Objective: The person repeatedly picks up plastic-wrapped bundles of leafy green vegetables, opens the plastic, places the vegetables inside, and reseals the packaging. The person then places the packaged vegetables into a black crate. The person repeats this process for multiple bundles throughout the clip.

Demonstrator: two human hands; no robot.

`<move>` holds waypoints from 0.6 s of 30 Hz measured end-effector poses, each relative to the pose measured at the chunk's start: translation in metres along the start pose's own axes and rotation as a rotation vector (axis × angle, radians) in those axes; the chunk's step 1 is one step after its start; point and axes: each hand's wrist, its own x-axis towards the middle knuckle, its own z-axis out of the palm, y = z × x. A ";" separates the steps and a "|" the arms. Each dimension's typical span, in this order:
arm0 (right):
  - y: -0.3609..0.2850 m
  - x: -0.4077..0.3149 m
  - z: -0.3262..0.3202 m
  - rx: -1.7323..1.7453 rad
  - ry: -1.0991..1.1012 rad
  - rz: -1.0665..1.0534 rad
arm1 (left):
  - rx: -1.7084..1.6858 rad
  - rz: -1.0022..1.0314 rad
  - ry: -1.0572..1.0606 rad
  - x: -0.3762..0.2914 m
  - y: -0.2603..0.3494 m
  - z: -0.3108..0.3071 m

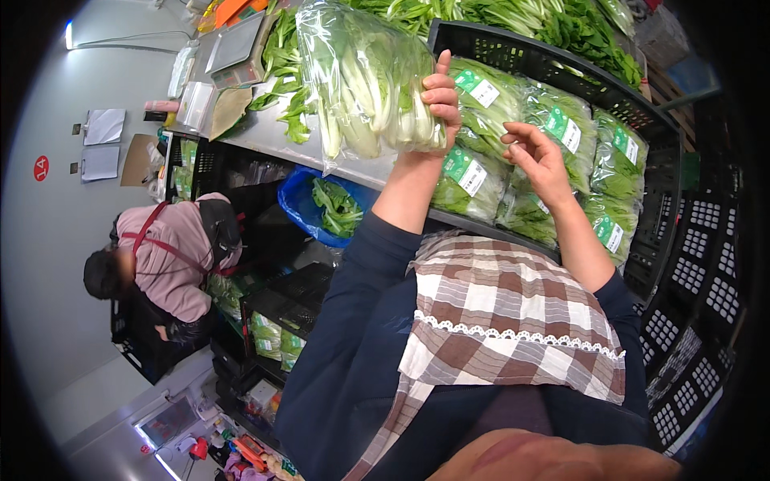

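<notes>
My left hand [442, 105] grips a clear plastic bag of leafy greens [373, 90] by its right side, with the pale stems towards me. No label shows on the side of this bag that I see. Over the black plastic crate [556, 51] hovers my right hand [538, 159], its fingers curled loosely apart and nothing in them. Below it lie several bagged greens, among them a labelled bag [559, 129] and another labelled bag [466, 174]. Their labels are green and white and bear writing.
A metal table [271, 141] carries loose greens [511, 15] and a weighing scale [237, 45]. A blue-lined bin [295, 207] with leaves stands below its edge. To the left, a person [168, 252] bends over a black crate [144, 361]. More black crates [686, 361] stand at the right.
</notes>
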 end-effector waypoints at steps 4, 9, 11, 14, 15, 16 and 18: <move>-0.001 0.000 0.000 -0.048 0.018 0.026 | 0.026 0.018 0.000 0.000 -0.005 0.008; -0.001 0.001 0.000 -0.093 -0.006 0.035 | 0.041 -0.112 -0.072 0.000 -0.008 0.017; -0.002 -0.001 0.001 -0.088 -0.016 0.030 | 0.053 -0.146 -0.090 0.000 -0.012 0.019; -0.005 -0.005 0.002 -0.092 -0.016 0.061 | 0.056 -0.201 -0.112 0.000 -0.017 0.021; -0.006 -0.006 0.002 -0.085 -0.008 0.054 | 0.058 -0.203 -0.108 0.000 -0.019 0.021; -0.008 -0.007 0.002 -0.102 -0.006 0.069 | 0.059 -0.205 -0.104 0.001 -0.020 0.020; -0.009 -0.006 0.000 -0.116 -0.021 0.069 | 0.049 -0.221 -0.100 0.000 -0.023 0.017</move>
